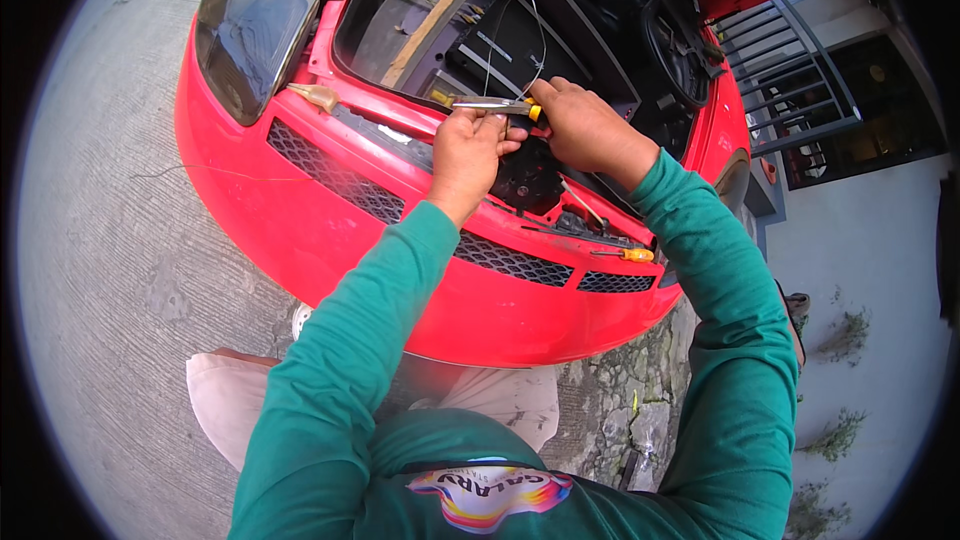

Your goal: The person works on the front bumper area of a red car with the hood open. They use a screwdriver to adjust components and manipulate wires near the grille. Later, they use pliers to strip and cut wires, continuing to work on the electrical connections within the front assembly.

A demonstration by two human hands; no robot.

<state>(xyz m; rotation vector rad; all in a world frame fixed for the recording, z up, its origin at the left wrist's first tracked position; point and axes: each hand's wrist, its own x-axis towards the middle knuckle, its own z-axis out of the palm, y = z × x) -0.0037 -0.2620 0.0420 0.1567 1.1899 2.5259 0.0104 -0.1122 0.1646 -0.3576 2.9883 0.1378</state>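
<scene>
Over the open front of a red car, my right hand (592, 130) is closed around the yellow grips of a pair of pliers (490, 105). The metal jaws point left and lie just above the fingertips of my left hand (468, 158). Those left fingers are pinched together, apparently on a thin wire (545, 32) that loops up above the pliers and comes back down to the hands. Exactly where the jaws meet the wire is hidden.
A yellow-handled screwdriver (636, 254) rests on the red bumper (330, 240) at the right. A tan plastic piece (316, 95) lies near the headlight (255, 25). Inside the open compartment sits a dark box with a wooden strip (435, 20). Metal railing (785, 70) stands at the right.
</scene>
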